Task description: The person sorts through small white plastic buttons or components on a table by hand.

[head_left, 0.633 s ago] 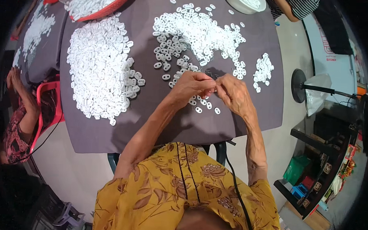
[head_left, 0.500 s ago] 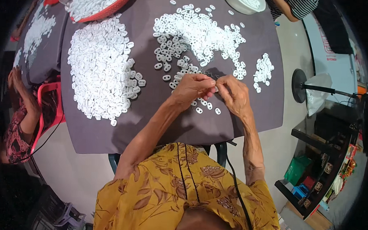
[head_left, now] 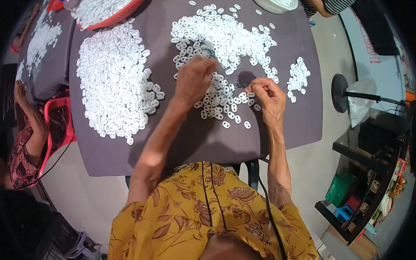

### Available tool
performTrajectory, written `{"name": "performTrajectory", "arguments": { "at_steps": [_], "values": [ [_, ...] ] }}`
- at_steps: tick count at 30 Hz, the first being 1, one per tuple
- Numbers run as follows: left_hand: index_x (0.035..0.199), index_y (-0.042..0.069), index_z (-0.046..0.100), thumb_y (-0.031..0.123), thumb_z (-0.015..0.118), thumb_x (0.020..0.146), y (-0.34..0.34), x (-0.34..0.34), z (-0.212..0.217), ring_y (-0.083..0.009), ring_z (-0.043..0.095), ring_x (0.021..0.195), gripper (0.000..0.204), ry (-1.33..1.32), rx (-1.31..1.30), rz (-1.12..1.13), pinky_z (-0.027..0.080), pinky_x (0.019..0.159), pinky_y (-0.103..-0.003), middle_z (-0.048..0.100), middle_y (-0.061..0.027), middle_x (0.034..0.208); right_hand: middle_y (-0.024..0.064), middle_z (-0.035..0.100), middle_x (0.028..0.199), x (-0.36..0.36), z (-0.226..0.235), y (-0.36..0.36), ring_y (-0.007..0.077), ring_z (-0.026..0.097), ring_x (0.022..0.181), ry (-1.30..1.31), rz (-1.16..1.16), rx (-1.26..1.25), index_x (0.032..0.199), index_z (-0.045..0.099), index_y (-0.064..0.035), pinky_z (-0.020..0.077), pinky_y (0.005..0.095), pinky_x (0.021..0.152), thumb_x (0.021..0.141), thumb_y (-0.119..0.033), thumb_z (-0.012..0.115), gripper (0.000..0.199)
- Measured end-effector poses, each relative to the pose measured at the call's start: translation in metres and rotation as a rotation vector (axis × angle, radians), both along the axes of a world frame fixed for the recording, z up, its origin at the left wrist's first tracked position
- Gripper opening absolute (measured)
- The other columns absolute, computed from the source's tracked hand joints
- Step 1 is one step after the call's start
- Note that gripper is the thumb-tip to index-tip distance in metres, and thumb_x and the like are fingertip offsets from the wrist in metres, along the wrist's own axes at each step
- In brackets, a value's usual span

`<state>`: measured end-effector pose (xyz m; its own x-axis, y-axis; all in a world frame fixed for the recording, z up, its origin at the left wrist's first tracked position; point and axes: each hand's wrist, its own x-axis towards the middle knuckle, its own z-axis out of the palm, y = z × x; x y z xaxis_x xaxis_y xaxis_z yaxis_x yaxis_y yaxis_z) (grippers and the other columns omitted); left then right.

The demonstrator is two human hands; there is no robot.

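Observation:
Small white oval pieces with two holes [head_left: 225, 39] lie in a broad heap on the grey-brown tablecloth. My left hand [head_left: 194, 81] is over the left side of this heap, fingers curled together at its near part; what they hold, if anything, is hidden. To its right, my right hand [head_left: 269, 101] pinches thumb and forefinger together beside a little cluster of thin dark wire-like bits [head_left: 238, 84]. Anything in that pinch is too small to name. Between the hands is a looser group of white pieces [head_left: 218, 100].
At the left is a large pile of white pieces [head_left: 111, 81], with a smaller pile [head_left: 298, 74] at the right. A red basket [head_left: 122, 16] and a white bowl [head_left: 278, 7], both filled, stand at the far side. Other people's arms [head_left: 32, 112] show at left and far right.
My hands, which met over the near pieces, are now apart. The left has moved left and away from me; the right has shifted slightly right, still pinching.

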<state>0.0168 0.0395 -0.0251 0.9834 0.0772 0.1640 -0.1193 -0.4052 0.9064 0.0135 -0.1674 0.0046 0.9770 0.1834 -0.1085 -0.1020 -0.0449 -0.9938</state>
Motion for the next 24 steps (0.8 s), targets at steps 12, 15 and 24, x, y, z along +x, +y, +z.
{"name": "performTrajectory", "arguments": {
  "at_steps": [12, 15, 24],
  "values": [
    [0.082, 0.005, 0.060, 0.010, 0.060, 0.072, 0.004, 0.024, -0.007, -0.0301, 0.055, 0.077, 0.011, 0.038, 0.653, -0.136, 0.045, 0.067, -0.038, 0.052, -0.0117, 0.080, 0.0052, 0.060, 0.074, -0.008, -0.010, 0.001, 0.0113, 0.058, 0.069, 0.027, -0.015, -0.048, 0.089, 0.059, 0.0039, 0.0465, 0.0220, 0.066, 0.081, -0.001, 0.057, 0.009],
    [0.080, 0.003, 0.057, 0.010, 0.059, 0.072, 0.006, 0.025, -0.009, -0.0306, 0.055, 0.077, 0.010, 0.027, 0.616, -0.112, 0.045, 0.067, -0.039, 0.053, -0.0123, 0.081, 0.0052, 0.061, 0.074, -0.010, -0.008, 0.003, 0.0107, 0.058, 0.069, 0.043, 0.008, -0.084, 0.089, 0.060, 0.0033, 0.0462, 0.0218, 0.066, 0.081, -0.001, 0.057, 0.009],
    [0.074, 0.003, 0.053, 0.013, 0.059, 0.070, 0.009, 0.030, -0.008, -0.0313, 0.055, 0.072, 0.012, 0.082, 0.635, -0.126, 0.044, 0.063, -0.040, 0.053, -0.0112, 0.075, 0.0038, 0.060, 0.071, -0.014, -0.018, 0.002, 0.0092, 0.057, 0.068, 0.039, 0.024, -0.062, 0.089, 0.060, 0.0021, 0.0453, 0.0212, 0.065, 0.082, -0.005, 0.058, 0.010]
  ]
}}
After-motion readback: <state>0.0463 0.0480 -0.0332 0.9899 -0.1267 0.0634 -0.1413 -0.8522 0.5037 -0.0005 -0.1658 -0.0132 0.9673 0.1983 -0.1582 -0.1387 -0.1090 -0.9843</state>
